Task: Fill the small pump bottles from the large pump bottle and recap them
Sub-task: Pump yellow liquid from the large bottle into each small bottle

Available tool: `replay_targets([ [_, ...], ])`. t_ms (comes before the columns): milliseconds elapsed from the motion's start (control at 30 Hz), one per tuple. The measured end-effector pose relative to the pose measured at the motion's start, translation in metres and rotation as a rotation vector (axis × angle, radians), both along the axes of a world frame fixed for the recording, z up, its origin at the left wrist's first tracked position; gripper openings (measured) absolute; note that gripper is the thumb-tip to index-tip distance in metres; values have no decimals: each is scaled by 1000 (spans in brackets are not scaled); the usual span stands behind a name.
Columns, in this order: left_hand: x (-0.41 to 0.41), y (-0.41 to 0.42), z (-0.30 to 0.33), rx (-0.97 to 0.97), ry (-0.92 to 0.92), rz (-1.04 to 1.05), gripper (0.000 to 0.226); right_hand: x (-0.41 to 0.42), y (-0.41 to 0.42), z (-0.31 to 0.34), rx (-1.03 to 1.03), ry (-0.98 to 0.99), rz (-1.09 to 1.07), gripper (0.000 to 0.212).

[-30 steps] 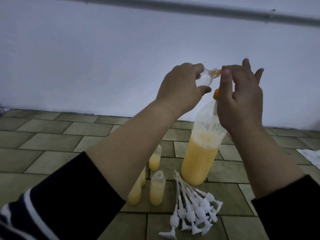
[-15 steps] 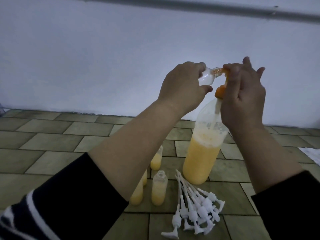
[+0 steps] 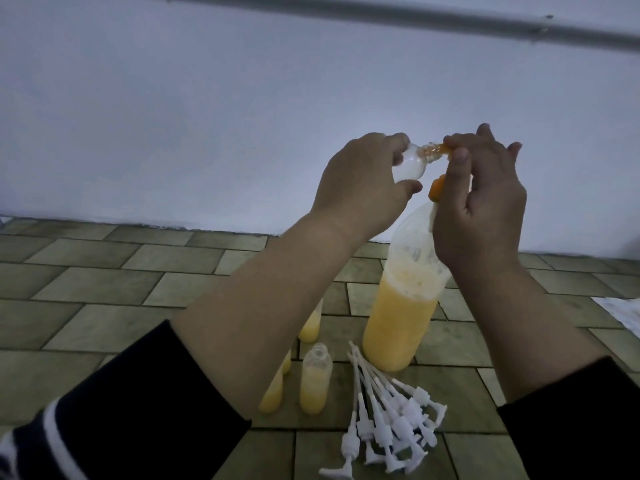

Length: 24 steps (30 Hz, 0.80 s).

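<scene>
My left hand (image 3: 360,188) holds a small clear bottle (image 3: 169,164) on its side, its threaded neck pointing right against the orange spout. My right hand (image 3: 481,202) covers the orange pump head (image 3: 437,190) of the large bottle (image 3: 401,320), which stands on the tiled floor about half full of yellow liquid. Three small uncapped bottles with yellow liquid stand below my left forearm; the nearest in full view (image 3: 316,382). A heap of white pump caps (image 3: 391,420) lies in front of the large bottle.
A white wall rises behind the tiled floor (image 3: 104,289). A grey pipe (image 3: 415,19) runs across the top. A white patterned cloth or paper (image 3: 623,317) lies at the right edge.
Both hands and the small bottle stay at the pump spout with only slight shifts. The camera has dipped a little, so the floor items sit higher in view.
</scene>
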<state>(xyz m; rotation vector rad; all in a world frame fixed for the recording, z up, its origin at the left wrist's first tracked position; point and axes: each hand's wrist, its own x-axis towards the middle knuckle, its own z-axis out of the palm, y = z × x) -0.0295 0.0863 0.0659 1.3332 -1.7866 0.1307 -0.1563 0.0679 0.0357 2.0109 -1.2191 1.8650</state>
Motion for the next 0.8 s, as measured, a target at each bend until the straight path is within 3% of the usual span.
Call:
replay_targets([
  [267, 2, -1, -1, 43, 7, -6, 38, -3, 3, -4, 25, 109, -25, 48],
  [533, -5, -3, -6, 14, -10, 7, 34, -4, -3, -12, -13, 45, -43, 41],
  [800, 1, 3, 0, -2, -11, 18, 38, -1, 6, 1, -25, 68, -12, 48],
])
